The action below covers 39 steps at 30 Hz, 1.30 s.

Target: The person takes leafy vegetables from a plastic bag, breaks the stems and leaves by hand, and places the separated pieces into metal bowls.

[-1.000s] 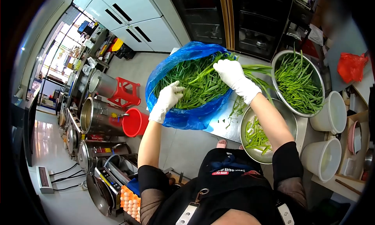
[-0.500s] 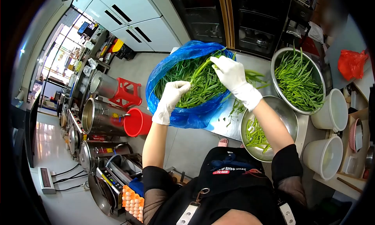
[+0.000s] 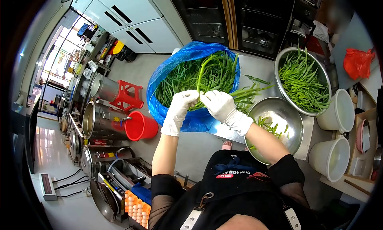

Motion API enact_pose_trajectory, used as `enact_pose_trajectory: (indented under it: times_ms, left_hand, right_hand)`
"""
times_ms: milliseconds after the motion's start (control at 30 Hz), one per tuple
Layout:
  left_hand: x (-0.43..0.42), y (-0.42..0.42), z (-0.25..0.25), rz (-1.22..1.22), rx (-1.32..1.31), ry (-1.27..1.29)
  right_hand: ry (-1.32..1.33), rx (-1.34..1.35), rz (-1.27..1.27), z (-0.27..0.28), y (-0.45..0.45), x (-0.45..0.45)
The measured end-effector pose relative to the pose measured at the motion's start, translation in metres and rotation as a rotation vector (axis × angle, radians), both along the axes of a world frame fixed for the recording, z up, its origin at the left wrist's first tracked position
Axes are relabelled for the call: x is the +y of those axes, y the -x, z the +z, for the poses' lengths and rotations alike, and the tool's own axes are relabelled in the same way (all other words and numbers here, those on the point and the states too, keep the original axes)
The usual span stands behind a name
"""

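Observation:
Both my hands wear white gloves and meet in front of the blue plastic bag (image 3: 191,125). My left hand (image 3: 183,104) pinches a pale green stalk of leafy greens (image 3: 200,73), which looks like water spinach and rises over the bag. My right hand (image 3: 219,104) is closed beside it, its fingertips at the stalk's lower end. Long narrow-leaved greens (image 3: 179,76) fill the bag. Near my right forearm, the steel bowl (image 3: 293,126) holds short cut stem pieces (image 3: 263,122). Leafy tops (image 3: 303,82) are heaped in a second steel bowl (image 3: 326,76).
Loose greens (image 3: 247,94) lie on the metal table (image 3: 255,66) between bag and bowls. White buckets (image 3: 325,158) stand at right, beneath a red plastic bag (image 3: 358,63). A red bucket (image 3: 140,126), red stool (image 3: 128,95) and large steel pots (image 3: 103,120) are at left.
My right hand has come down and left, meeting my left hand. The stalk, stretched between the hands before, now points upward. More stem pieces show scattered in the nearer bowl.

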State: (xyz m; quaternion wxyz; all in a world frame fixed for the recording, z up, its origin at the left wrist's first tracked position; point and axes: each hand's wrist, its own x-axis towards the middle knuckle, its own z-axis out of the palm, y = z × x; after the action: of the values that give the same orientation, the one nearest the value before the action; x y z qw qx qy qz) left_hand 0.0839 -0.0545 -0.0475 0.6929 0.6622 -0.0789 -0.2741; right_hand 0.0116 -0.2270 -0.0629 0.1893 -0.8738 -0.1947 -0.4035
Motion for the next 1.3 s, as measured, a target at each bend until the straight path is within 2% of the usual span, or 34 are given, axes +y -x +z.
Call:
enact_pose_trajectory:
  times_ms: [67, 167, 200, 267, 300, 433, 533, 600, 667, 733, 767, 867, 900, 1000, 1067, 1133, 1167, 1300]
  left_hand:
    - [-0.003, 0.009, 0.002, 0.047, -0.012, -0.040]
    - [-0.015, 0.023, 0.004, 0.088, -0.162, -0.174]
    - [-0.015, 0.023, -0.006, 0.096, -0.153, -0.163]
    - [-0.013, 0.021, -0.025, 0.192, -0.206, -0.137]
    - [-0.010, 0.021, -0.031, 0.191, -0.227, -0.148]
    - [0.009, 0.023, -0.042, 0.138, -0.285, -0.242]
    - [0.029, 0.033, -0.033, 0.037, -0.331, -0.398]
    - [0.040, 0.041, -0.033, 0.063, -0.448, -0.386]
    - [0.050, 0.047, -0.030, 0.068, -0.610, -0.454]
    - [0.058, 0.057, -0.025, 0.076, -0.680, -0.526]
    - [0.059, 0.062, -0.022, 0.092, -0.671, -0.550]
    - [0.064, 0.071, -0.020, 0.122, -0.739, -0.522]
    - [0.067, 0.073, -0.022, 0.135, -0.782, -0.507]
    - [0.076, 0.082, -0.014, 0.109, -0.980, -0.556]
    - [0.078, 0.086, -0.006, 0.098, -0.997, -0.550]
    - [0.080, 0.088, -0.002, 0.120, -0.999, -0.521]
    - [0.079, 0.091, -0.001, 0.165, -0.881, -0.458]
    - [0.082, 0.089, 0.003, 0.145, -0.956, -0.447]
  right_hand:
    - [-0.084, 0.091, 0.004, -0.005, 0.002, 0.004]
    - [-0.703, 0.469, -0.056, -0.024, 0.006, 0.025]
    - [-1.045, 0.852, 0.076, -0.029, 0.004, 0.023]
    - [-1.672, 1.393, 0.406, -0.044, 0.006, 0.005]
    - [-1.682, 1.373, 0.422, -0.043, 0.015, 0.004]
    - [-1.410, 1.191, 0.327, -0.049, 0.018, -0.020]
    - [-1.418, 0.982, 0.342, -0.053, 0.019, -0.054]
    - [-1.373, 0.927, 0.274, -0.044, 0.019, -0.078]
    - [-1.436, 0.909, 0.297, -0.030, 0.018, -0.094]
    - [-1.314, 0.936, 0.154, -0.005, 0.018, -0.099]
    - [-1.165, 0.793, 0.108, -0.006, 0.015, -0.099]
    - [-0.889, 0.665, 0.110, 0.007, 0.010, -0.093]
    - [-0.867, 0.745, 0.109, 0.013, 0.009, -0.090]
    - [-0.515, 0.601, 0.238, 0.021, 0.010, -0.073]
    - [-0.240, 0.479, 0.262, 0.015, 0.009, -0.070]
    - [-0.120, 0.410, 0.282, 0.007, 0.009, -0.066]
    - [-0.077, 0.399, 0.276, 0.004, 0.010, -0.065]
    - [-0.007, 0.402, 0.278, 0.010, 0.014, -0.059]
